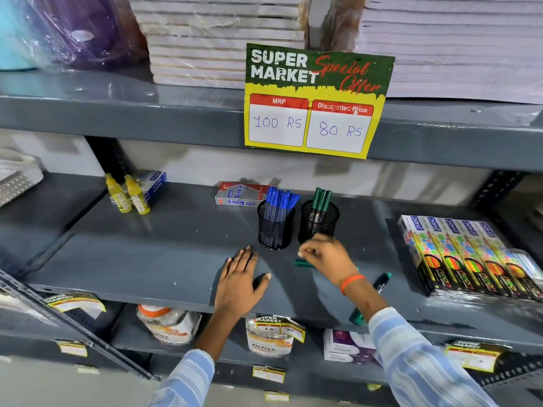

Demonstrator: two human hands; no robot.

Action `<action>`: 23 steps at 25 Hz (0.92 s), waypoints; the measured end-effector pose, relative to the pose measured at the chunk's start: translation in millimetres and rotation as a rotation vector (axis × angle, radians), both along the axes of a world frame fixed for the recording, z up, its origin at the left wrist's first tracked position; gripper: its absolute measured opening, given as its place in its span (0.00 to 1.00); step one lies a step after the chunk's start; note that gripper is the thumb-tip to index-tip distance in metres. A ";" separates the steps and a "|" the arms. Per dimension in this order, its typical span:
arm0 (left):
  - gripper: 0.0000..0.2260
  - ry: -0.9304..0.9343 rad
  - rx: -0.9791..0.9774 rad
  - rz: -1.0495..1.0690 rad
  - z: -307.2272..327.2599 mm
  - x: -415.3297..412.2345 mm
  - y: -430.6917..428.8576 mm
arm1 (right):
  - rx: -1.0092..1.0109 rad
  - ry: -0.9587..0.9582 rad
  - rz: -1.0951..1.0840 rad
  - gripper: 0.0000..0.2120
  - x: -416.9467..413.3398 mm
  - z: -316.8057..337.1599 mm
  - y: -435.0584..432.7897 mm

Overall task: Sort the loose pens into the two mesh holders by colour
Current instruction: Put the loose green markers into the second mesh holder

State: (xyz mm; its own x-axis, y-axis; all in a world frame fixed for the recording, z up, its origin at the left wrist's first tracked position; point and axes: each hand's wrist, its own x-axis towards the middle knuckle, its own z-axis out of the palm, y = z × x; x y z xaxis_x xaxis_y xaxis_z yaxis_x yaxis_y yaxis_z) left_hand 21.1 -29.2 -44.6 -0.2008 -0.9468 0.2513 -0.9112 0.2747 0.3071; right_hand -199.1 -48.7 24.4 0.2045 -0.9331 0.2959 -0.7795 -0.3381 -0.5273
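- Our left hand (239, 282) lies flat on the grey shelf (132, 254), fingers spread, holding nothing.
- Our right hand (326, 257) is bunched over a green pen (302, 263) lying on the shelf; fingertips look pinched around it, but we cannot tell if the grip has closed.
- Just ahead of the left fingertips: the left mesh holder (274, 230), full of blue pens (280, 202). Directly ahead of the right hand, almost touching its knuckles: the right mesh holder (318, 220) with three green pens (321, 199).
- More loose green ones behind the right wrist: a marker-like pen (382, 283) beside the wristband, another (357, 318) at the shelf's front lip, partly hidden by the sleeve.
- Handling, our read: light, stiff, smooth plastic; round barrels will roll. Pinch mid-barrel, not the cap.
- Holders look light and could tip or slide if knocked; drop pens in from above.
- The pen at the front lip could roll off; take it early.
- Room: open shelf left of the left hand; pencil boxes (470, 259) close off the right, upper shelf and price card (317, 101) limit lift height.
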 end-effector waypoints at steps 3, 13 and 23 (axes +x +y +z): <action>0.32 -0.005 -0.001 -0.001 -0.3 0.5 0.1 | 0.205 0.340 0.018 0.13 -9.3 -22.4 3.9; 0.32 -0.007 0.007 0.002 -0.7 0.2 -1.1 | -0.332 -0.163 -0.182 0.09 -4.0 43.4 17.3; 0.33 -0.016 0.012 -0.004 -2.2 1.4 -1.4 | -0.271 -0.461 -0.439 0.17 -31.8 74.0 -34.0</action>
